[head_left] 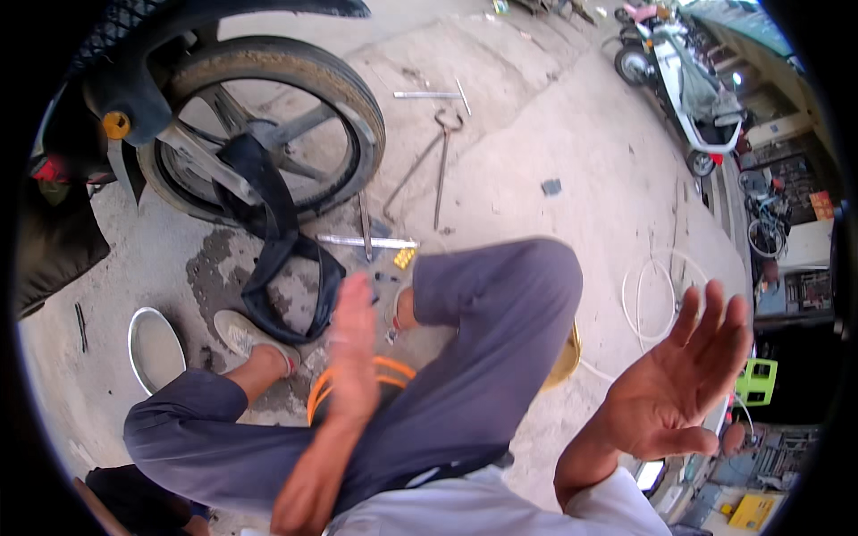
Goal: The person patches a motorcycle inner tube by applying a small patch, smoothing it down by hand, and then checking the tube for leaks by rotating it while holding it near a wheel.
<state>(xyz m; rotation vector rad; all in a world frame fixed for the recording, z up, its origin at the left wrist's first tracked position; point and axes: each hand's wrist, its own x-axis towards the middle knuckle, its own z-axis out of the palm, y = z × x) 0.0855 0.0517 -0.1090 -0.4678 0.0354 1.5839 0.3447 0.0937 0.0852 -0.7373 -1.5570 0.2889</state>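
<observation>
My right hand (684, 384) is raised at the right with its palm up and fingers spread, holding nothing. My left hand (355, 353) is over the space between my knees, blurred by motion; its fingers look stretched out, with nothing seen in them. Just beyond it a black inner tube (277, 228) hangs twisted from the motorcycle wheel (371, 125) down to the ground. Near its lower loop lie a silvery metal bar (335, 239), a crossing dark metal lever (365, 214) and a small yellow sheet of round pieces (404, 258). Below my left hand shows an orange-rimmed dark object (319, 390), partly hidden.
Long-handled pincers (444, 165) and a T-shaped wrench (424, 95) lie on the concrete ahead. A round metal basin (134, 351) stands at the left by wet patches. A pale hose (639, 308) coils at the right; a white scooter (684, 98) is parked beyond.
</observation>
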